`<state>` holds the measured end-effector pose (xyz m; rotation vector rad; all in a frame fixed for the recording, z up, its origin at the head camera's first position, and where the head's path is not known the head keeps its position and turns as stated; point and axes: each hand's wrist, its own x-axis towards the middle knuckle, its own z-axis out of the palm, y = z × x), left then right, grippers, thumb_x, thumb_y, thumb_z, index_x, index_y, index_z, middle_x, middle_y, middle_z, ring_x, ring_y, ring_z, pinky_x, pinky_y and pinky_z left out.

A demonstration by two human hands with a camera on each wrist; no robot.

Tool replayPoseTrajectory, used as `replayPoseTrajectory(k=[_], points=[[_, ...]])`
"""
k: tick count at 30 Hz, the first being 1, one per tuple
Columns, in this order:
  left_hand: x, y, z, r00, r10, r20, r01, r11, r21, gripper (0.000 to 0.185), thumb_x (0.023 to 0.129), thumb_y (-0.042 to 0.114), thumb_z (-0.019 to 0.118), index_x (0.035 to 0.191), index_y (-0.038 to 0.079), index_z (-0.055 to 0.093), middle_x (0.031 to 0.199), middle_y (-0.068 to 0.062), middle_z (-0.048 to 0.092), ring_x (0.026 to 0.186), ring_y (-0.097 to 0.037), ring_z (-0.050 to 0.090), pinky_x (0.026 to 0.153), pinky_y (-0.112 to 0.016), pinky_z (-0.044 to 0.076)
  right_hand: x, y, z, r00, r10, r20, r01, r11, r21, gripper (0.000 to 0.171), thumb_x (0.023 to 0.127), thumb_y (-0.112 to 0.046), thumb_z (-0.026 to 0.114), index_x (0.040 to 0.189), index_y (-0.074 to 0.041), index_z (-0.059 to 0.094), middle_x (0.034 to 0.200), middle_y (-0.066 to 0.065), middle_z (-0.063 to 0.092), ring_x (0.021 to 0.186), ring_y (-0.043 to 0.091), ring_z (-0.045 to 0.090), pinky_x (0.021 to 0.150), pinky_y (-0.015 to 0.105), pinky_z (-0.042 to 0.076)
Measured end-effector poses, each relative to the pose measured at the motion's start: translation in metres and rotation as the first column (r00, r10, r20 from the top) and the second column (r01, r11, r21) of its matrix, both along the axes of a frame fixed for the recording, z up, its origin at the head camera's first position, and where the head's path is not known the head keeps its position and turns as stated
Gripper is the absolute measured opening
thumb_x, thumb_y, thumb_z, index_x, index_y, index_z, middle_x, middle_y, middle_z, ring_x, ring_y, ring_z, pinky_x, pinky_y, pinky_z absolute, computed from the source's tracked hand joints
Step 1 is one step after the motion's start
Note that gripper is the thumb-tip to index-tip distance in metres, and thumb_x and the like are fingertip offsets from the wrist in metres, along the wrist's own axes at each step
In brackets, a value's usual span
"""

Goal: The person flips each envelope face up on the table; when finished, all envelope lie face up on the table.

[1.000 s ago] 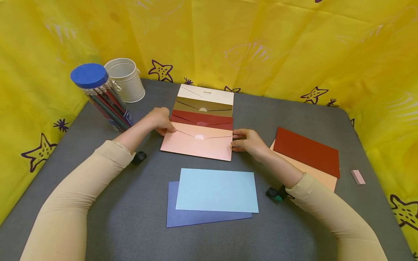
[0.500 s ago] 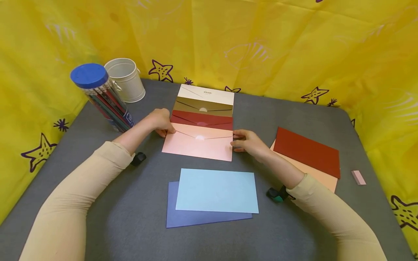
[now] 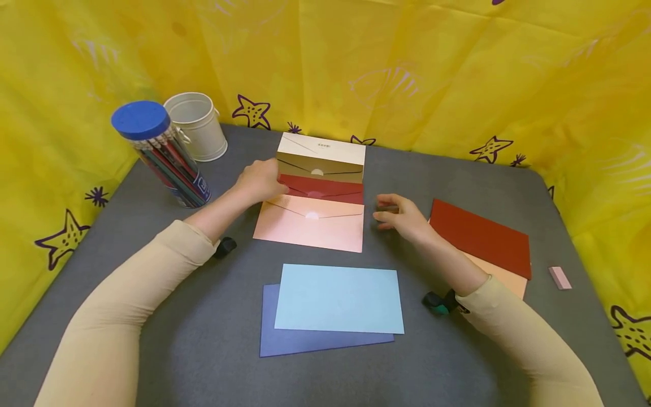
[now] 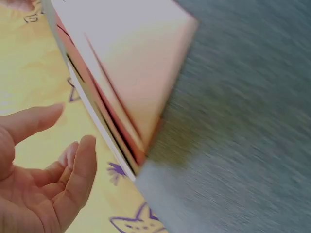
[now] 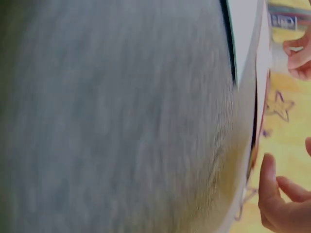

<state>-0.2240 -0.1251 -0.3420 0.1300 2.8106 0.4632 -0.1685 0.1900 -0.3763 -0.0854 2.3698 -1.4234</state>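
Note:
Four envelopes lie overlapped in a column at mid-table: white (image 3: 321, 148), gold (image 3: 320, 164), dark red (image 3: 325, 190) and, nearest me, pink (image 3: 310, 226). My left hand (image 3: 261, 180) is at the left end of the dark red envelope. In the left wrist view my left hand (image 4: 48, 165) has relaxed fingers just beside the pink envelope (image 4: 141, 63) and its stack, gripping nothing. My right hand (image 3: 399, 215) hovers just off the pink envelope's right edge, fingers loosely spread and empty. The right wrist view is blurred and shows my right hand (image 5: 284, 199) beside the stack's edge.
A light blue sheet (image 3: 338, 297) lies on a purple one (image 3: 285, 342) near me. At the right a dark red card (image 3: 480, 237) covers a peach one (image 3: 503, 280), with a pink eraser (image 3: 559, 277) beyond. A blue-lidded pencil jar (image 3: 160, 155) and a white bucket (image 3: 195, 124) stand at the back left. Yellow curtain surrounds the grey table (image 3: 203, 316).
My left hand moved from the pink envelope's upper left corner up to the dark red envelope's end. My right hand left the pink envelope's right edge and drew to the right.

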Motion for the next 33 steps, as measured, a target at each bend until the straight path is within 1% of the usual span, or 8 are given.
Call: replayPoseTrajectory(k=[5,8,14,21,24,28,31,33], points=[[0.0,0.022,0.007,0.996,-0.038,-0.082,0.049,0.989,0.137,0.031,0.091,0.026,0.064,0.107,0.002,0.055,0.099,-0.014,0.062,0.084,-0.026,0.056,0.072,-0.037,0.046,0.003,0.022,0.013,0.991,-0.02,-0.13,0.039,0.989,0.143,0.053,0.097,-0.018,0.059,0.146,-0.001,0.044,0.147,0.021,0.045,0.118,0.036,0.057,0.095,0.04,0.054],[0.0,0.038,0.009,0.992,-0.088,-0.089,0.107,0.966,0.236,0.031,0.091,0.024,0.061,0.11,0.0,0.054,0.101,-0.013,0.06,0.086,-0.024,0.053,0.076,-0.035,0.045,0.005,0.038,0.02,0.98,-0.042,-0.196,0.083,0.974,0.21,0.05,0.098,-0.022,0.059,0.143,-0.004,0.048,0.145,0.019,0.046,0.121,0.036,0.055,0.097,0.042,0.048],[-0.001,0.081,0.009,0.986,-0.162,-0.039,0.163,0.89,0.425,0.037,0.094,0.024,0.061,0.121,0.001,0.051,0.118,-0.014,0.061,0.108,-0.025,0.058,0.097,-0.038,0.047,0.011,0.073,0.028,0.947,-0.118,-0.298,0.209,0.933,0.292,0.045,0.099,-0.027,0.057,0.139,-0.007,0.054,0.142,0.02,0.048,0.121,0.037,0.055,0.094,0.042,0.048],[0.001,0.147,0.009,0.971,-0.238,-0.005,0.196,0.792,0.578,0.038,0.094,0.023,0.064,0.125,0.002,0.055,0.125,-0.012,0.063,0.115,-0.023,0.06,0.1,-0.031,0.049,0.018,0.119,0.037,0.909,-0.193,-0.37,0.337,0.863,0.377,0.046,0.099,-0.029,0.057,0.139,-0.008,0.055,0.138,0.023,0.049,0.118,0.039,0.055,0.072,0.016,0.041],[0.006,0.175,0.011,0.968,-0.252,0.024,0.182,0.762,0.622,0.039,0.094,0.025,0.064,0.126,0.003,0.058,0.126,-0.01,0.064,0.115,-0.021,0.06,0.095,-0.026,0.048,0.02,0.14,0.039,0.899,-0.246,-0.363,0.388,0.83,0.399,0.048,0.098,-0.034,0.057,0.14,-0.01,0.055,0.134,0.016,0.055,0.102,0.01,0.062,0.066,0.008,0.04],[0.014,0.208,0.011,0.96,-0.267,0.086,0.145,0.735,0.663,0.041,0.093,0.026,0.064,0.128,0.005,0.06,0.132,-0.007,0.062,0.119,-0.019,0.058,0.092,-0.023,0.046,0.025,0.171,0.04,0.906,-0.315,-0.282,0.413,0.803,0.429,0.061,0.096,-0.049,0.055,0.144,-0.012,0.051,0.126,-0.006,0.057,0.078,-0.022,0.043,0.064,0.006,0.042],[0.017,0.229,0.008,0.947,-0.282,0.15,0.1,0.708,0.699,0.043,0.094,0.026,0.063,0.131,0.004,0.059,0.138,-0.006,0.059,0.123,-0.019,0.055,0.095,-0.024,0.046,0.029,0.197,0.039,0.914,-0.347,-0.212,0.405,0.816,0.413,0.066,0.096,-0.052,0.054,0.146,-0.009,0.047,0.111,-0.022,0.052,0.074,-0.021,0.046,0.065,0.007,0.044],[0.018,0.241,0.007,0.942,-0.276,0.192,0.059,0.699,0.712,0.041,0.093,0.027,0.065,0.127,0.005,0.061,0.134,-0.003,0.06,0.12,-0.015,0.056,0.093,-0.023,0.046,0.03,0.216,0.037,0.917,-0.361,-0.167,0.398,0.836,0.378,0.051,0.097,-0.049,0.054,0.138,-0.019,0.054,0.101,-0.032,0.047,0.07,-0.019,0.05,0.064,0.006,0.044]])
